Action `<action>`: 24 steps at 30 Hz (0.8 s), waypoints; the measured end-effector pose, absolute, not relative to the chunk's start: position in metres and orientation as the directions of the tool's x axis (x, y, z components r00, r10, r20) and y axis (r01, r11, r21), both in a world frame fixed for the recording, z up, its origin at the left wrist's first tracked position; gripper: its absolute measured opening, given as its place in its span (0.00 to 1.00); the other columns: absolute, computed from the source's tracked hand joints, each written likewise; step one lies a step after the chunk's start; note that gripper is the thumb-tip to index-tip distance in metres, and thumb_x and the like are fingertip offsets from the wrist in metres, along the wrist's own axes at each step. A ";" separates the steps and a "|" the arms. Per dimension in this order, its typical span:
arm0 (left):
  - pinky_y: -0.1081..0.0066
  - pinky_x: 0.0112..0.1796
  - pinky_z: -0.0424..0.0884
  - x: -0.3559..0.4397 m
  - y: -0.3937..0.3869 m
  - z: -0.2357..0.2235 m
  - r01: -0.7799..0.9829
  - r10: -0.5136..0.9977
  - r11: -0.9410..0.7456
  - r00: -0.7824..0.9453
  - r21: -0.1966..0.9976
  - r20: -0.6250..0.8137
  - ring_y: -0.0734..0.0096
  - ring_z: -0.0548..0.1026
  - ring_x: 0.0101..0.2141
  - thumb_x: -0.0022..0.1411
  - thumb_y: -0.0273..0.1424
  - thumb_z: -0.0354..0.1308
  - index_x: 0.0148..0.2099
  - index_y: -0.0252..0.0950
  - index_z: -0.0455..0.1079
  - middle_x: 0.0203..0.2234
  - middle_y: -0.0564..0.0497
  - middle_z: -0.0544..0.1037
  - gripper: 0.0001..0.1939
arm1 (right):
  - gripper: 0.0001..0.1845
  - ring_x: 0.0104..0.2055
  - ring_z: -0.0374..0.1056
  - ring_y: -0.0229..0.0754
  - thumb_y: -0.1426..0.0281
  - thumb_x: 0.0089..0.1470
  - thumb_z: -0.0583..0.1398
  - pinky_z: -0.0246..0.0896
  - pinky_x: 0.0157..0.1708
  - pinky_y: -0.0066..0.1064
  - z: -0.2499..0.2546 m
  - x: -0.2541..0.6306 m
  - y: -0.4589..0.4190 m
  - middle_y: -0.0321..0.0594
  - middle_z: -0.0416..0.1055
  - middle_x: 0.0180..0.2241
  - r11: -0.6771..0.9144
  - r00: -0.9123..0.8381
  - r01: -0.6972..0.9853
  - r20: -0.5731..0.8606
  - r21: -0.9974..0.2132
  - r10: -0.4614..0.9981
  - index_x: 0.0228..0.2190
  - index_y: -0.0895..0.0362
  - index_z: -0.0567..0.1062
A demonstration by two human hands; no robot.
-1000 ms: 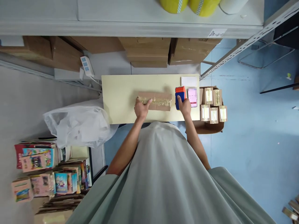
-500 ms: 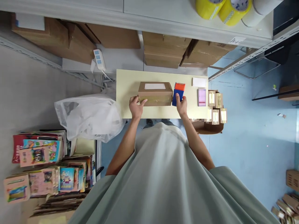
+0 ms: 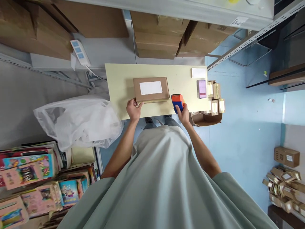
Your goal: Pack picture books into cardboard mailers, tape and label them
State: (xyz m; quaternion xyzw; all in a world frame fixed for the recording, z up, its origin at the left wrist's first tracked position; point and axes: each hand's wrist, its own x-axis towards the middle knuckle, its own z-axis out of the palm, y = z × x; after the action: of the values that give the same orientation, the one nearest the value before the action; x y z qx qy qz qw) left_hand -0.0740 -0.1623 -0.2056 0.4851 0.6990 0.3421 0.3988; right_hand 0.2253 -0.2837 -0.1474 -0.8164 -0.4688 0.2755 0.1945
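Observation:
On the pale yellow table (image 3: 119, 86) sits a closed brown cardboard box (image 3: 170, 87) with a white label (image 3: 151, 88) on its top face. My left hand (image 3: 133, 109) holds the box's front left corner, thumb along the front edge and fingers curled at the side. In my right hand (image 3: 183, 115) is an orange-and-blue handheld tool (image 3: 177, 102), gripped by its blue part. It is held above the table's front edge, just right of the box and apart from it. I cannot make out its exact kind.
At the table's right end lie a white card (image 3: 198, 72) and a purple card or packet (image 3: 202, 89). Beyond stands an open carton (image 3: 207, 120) with small boxes. A plastic bag (image 3: 78, 121) and stacked books (image 3: 35, 171) are on the left. A shelf edge (image 3: 181, 16) overhangs the far side.
The box has tipped so its top label faces me more and its taped front is nearly hidden. The tool in my right hand has turned and come nearer me. The view has shifted.

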 end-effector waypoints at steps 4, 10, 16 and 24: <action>0.56 0.54 0.85 -0.082 -0.161 -0.214 0.422 0.932 0.362 -0.163 0.831 -0.324 0.58 0.86 0.46 0.57 0.20 0.66 0.53 0.39 0.79 0.47 0.45 0.83 0.21 | 0.47 0.44 0.84 0.63 0.35 0.74 0.49 0.75 0.40 0.44 -0.144 0.245 -0.303 0.61 0.84 0.48 -0.445 0.331 0.839 -0.356 -0.312 0.874 0.69 0.62 0.60; 0.47 0.74 0.66 -0.079 -0.160 -0.198 0.581 0.973 0.162 -0.228 0.797 -0.032 0.46 0.70 0.72 0.59 0.23 0.64 0.68 0.38 0.72 0.67 0.36 0.75 0.33 | 0.40 0.42 0.82 0.63 0.39 0.78 0.46 0.74 0.39 0.42 -0.150 0.283 -0.295 0.61 0.84 0.44 -0.116 0.042 0.980 -0.406 -0.160 0.913 0.62 0.64 0.64; 0.50 0.80 0.53 -0.010 -0.120 -0.172 0.606 0.994 -0.100 0.027 0.789 0.105 0.54 0.59 0.79 0.78 0.45 0.58 0.70 0.45 0.70 0.74 0.43 0.70 0.24 | 0.36 0.46 0.81 0.61 0.46 0.81 0.42 0.73 0.48 0.45 -0.162 0.316 -0.275 0.60 0.84 0.44 0.193 -0.231 0.972 -0.391 -0.136 0.891 0.63 0.65 0.63; 0.46 0.82 0.44 0.066 -0.089 -0.182 0.579 0.966 -0.208 0.247 0.788 0.074 0.52 0.51 0.82 0.78 0.57 0.53 0.70 0.47 0.74 0.75 0.46 0.70 0.30 | 0.37 0.50 0.80 0.63 0.46 0.81 0.42 0.69 0.55 0.50 -0.180 0.332 -0.249 0.64 0.84 0.47 0.401 -0.462 0.884 -0.329 -0.240 0.823 0.61 0.66 0.67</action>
State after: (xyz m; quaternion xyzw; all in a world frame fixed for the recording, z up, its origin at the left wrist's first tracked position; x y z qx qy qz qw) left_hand 0.0656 -0.0894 -0.1823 0.7187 0.5375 0.2959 0.3271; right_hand 0.3323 -0.2490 -0.1803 -0.5124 -0.8331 0.1927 -0.0792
